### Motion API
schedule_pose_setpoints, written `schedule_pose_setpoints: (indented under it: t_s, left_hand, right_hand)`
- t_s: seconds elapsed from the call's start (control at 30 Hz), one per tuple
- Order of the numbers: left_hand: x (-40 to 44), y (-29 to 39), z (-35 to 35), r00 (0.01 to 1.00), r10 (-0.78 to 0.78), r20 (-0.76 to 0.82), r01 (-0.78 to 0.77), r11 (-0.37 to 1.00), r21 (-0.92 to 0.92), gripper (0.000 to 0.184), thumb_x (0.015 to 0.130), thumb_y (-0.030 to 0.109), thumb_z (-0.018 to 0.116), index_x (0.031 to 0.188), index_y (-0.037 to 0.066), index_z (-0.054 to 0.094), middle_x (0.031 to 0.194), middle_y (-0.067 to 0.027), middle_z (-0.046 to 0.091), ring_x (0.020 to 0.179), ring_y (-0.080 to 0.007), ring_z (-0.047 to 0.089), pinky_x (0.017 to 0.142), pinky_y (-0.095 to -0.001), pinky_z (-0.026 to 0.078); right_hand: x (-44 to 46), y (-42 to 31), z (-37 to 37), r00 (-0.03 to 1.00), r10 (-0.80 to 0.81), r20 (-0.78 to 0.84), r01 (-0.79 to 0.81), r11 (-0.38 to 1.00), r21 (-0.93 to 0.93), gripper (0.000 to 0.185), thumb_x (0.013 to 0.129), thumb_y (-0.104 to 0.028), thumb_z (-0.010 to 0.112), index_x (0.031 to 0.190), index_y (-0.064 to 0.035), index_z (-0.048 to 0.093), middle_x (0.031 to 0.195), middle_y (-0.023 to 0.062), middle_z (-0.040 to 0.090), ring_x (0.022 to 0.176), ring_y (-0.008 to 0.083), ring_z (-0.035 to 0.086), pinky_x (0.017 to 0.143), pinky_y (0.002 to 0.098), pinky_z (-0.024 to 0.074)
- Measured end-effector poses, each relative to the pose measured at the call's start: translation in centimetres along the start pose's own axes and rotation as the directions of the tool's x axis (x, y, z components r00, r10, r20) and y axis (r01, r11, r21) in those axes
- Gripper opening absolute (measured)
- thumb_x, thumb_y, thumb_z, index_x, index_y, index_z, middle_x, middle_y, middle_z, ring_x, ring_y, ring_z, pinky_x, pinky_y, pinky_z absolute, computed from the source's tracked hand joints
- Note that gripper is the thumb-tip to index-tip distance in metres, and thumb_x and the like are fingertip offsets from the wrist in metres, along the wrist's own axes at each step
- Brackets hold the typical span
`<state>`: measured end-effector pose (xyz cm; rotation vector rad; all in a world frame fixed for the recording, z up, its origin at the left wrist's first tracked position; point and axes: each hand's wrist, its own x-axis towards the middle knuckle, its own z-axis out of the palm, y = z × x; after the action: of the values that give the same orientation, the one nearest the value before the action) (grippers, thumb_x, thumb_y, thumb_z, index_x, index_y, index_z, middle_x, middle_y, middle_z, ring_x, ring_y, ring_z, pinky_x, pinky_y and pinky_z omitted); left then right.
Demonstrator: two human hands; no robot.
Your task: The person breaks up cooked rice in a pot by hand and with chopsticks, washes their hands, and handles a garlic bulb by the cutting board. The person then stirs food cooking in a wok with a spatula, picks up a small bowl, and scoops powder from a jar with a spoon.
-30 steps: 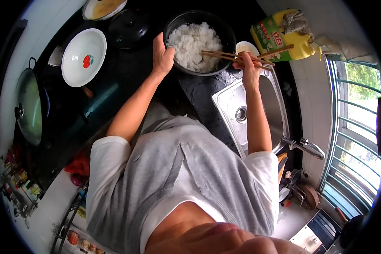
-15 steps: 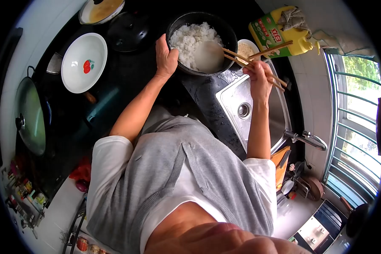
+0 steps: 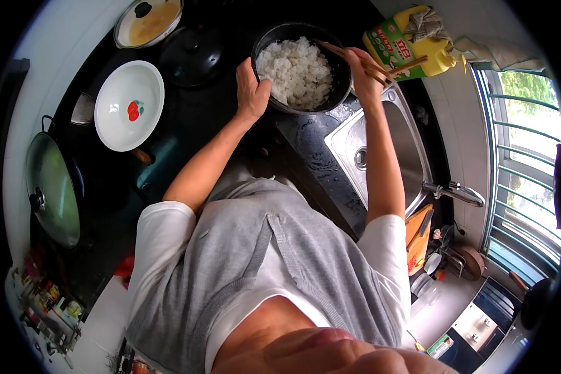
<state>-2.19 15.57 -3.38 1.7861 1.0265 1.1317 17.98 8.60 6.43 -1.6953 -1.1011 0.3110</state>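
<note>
A black pot [image 3: 340, 100] filled with white rice [image 3: 295, 71] stands on the dark counter. My left hand [image 3: 252, 93] grips the pot's left rim, thumb toward the rice. Wooden chopsticks [image 3: 330, 47] are held in my right hand [image 3: 366, 78], with their tips over the pot's upper right rim. My right hand mostly hides a small bowl beside the pot. Another pair of chopsticks [image 3: 411, 66] lies behind that hand, near the yellow jug.
A yellow jug [image 3: 440, 57] and a steel sink [image 3: 405, 146] with a tap [image 3: 458, 192] are on the right. To the left are a white bowl [image 3: 121, 124], a black lid [image 3: 190, 56], a covered dish [image 3: 149, 22] and a glass-lidded wok [image 3: 53, 187].
The chopsticks have risen from the rice to the pot's upper rim, and my right hand has moved up. The pale, blurred patch over the rice is gone. The view has shifted slightly.
</note>
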Motion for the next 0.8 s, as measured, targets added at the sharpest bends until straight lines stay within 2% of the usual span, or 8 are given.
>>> schedule_pose_setpoints:
  t_s: [0.07, 0.17, 0.4, 0.43, 0.47, 0.53, 0.67, 0.8]
  left_hand:
    - [0.1, 0.2, -0.1, 1.000, 0.023, 0.000, -0.023, 1.000, 0.000, 0.051, 0.070, 0.012, 0.045, 0.115, -0.007, 0.031, 0.110, -0.0224, 0.039, 0.103, -0.0358, 0.035, 0.092, -0.0406, 0.028]
    - [0.0, 0.3, -0.1, 1.000, 0.006, -0.015, -0.006, 1.000, -0.010, 0.051, 0.069, 0.012, 0.045, 0.115, -0.007, 0.031, 0.110, -0.0222, 0.039, 0.103, -0.0357, 0.036, 0.092, -0.0406, 0.028]
    - [0.0, -0.3, -0.1, 0.999, 0.017, -0.037, -0.019, 0.999, -0.051, 0.052, 0.069, 0.013, 0.045, 0.115, -0.006, 0.032, 0.110, -0.0224, 0.039, 0.102, -0.0357, 0.036, 0.092, -0.0403, 0.029]
    - [0.0, -0.3, -0.2, 0.999, 0.025, -0.033, -0.027, 0.999, -0.046, 0.051, 0.069, 0.012, 0.045, 0.115, -0.006, 0.032, 0.110, -0.0222, 0.039, 0.102, -0.0360, 0.036, 0.092, -0.0402, 0.029]
    - [0.0, -0.2, -0.3, 0.999, 0.034, -0.031, -0.036, 0.998, -0.046, 0.051, 0.069, 0.012, 0.045, 0.115, -0.006, 0.032, 0.110, -0.0222, 0.039, 0.102, -0.0360, 0.036, 0.092, -0.0402, 0.029]
    - [0.1, -0.1, -0.3, 0.999, 0.020, -0.036, -0.022, 0.998, -0.056, 0.051, 0.069, 0.011, 0.044, 0.116, -0.006, 0.032, 0.111, -0.0221, 0.039, 0.103, -0.0359, 0.036, 0.092, -0.0400, 0.029]
    - [0.5, -0.6, -0.1, 0.997, 0.032, -0.076, -0.037, 0.997, -0.071, 0.049, 0.069, 0.009, 0.044, 0.115, -0.006, 0.034, 0.111, -0.0210, 0.040, 0.102, -0.0354, 0.038, 0.092, -0.0397, 0.030]
    - [1.7, -0.7, -0.4, 0.998, -0.037, -0.042, 0.032, 0.992, -0.120, 0.048, 0.069, 0.009, 0.044, 0.114, -0.004, 0.036, 0.110, -0.0202, 0.042, 0.102, -0.0339, 0.039, 0.091, -0.0385, 0.031]
  right_hand:
    - [-0.4, -0.1, 2.2, 0.981, 0.103, 0.166, -0.068, 0.977, -0.202, 0.017, 0.080, -0.018, 0.059, 0.089, -0.0026, 0.063, 0.076, 0.0101, 0.062, 0.068, 0.0132, 0.058, 0.061, 0.0235, 0.0454]
    - [-3.6, -2.7, 1.8, 0.904, 0.056, 0.424, -0.017, 0.995, -0.096, 0.017, 0.081, -0.017, 0.058, 0.089, -0.0024, 0.062, 0.074, 0.0105, 0.062, 0.066, 0.0133, 0.057, 0.059, 0.0251, 0.0457]
    - [-4.3, -4.8, 1.1, 0.835, 0.013, 0.551, 0.002, 1.000, -0.027, 0.014, 0.081, -0.012, 0.057, 0.089, -0.0027, 0.062, 0.077, 0.0084, 0.063, 0.061, 0.0147, 0.058, 0.058, 0.0254, 0.0486]
    - [-4.0, -4.2, 2.0, 0.830, -0.089, 0.550, 0.132, 0.990, -0.040, 0.013, 0.081, -0.012, 0.057, 0.088, -0.0015, 0.062, 0.076, 0.0100, 0.062, 0.059, 0.0171, 0.058, 0.055, 0.0262, 0.0478]
    - [-3.4, -3.3, 2.4, 0.822, 0.097, 0.562, -0.004, 0.986, -0.165, 0.013, 0.080, -0.011, 0.057, 0.086, 0.0003, 0.060, 0.073, 0.0109, 0.061, 0.060, 0.0191, 0.058, 0.054, 0.0269, 0.0460]
    - [-2.2, -2.0, 2.0, 0.895, -0.178, 0.409, 0.268, 0.947, -0.175, 0.012, 0.080, -0.011, 0.057, 0.083, 0.0008, 0.059, 0.071, 0.0106, 0.060, 0.058, 0.0194, 0.057, 0.053, 0.0269, 0.0449]
    - [-2.1, -3.6, -1.1, 0.961, 0.063, 0.268, -0.060, 0.998, -0.018, 0.014, 0.081, -0.012, 0.057, 0.084, 0.0015, 0.060, 0.068, 0.0073, 0.061, 0.062, 0.0105, 0.056, 0.055, 0.0246, 0.0456]
    - [-1.1, -3.7, -1.8, 0.988, 0.081, 0.135, -0.089, 0.995, 0.049, 0.016, 0.082, -0.013, 0.057, 0.083, 0.0026, 0.060, 0.066, 0.0051, 0.059, 0.062, 0.0090, 0.055, 0.055, 0.0219, 0.0448]
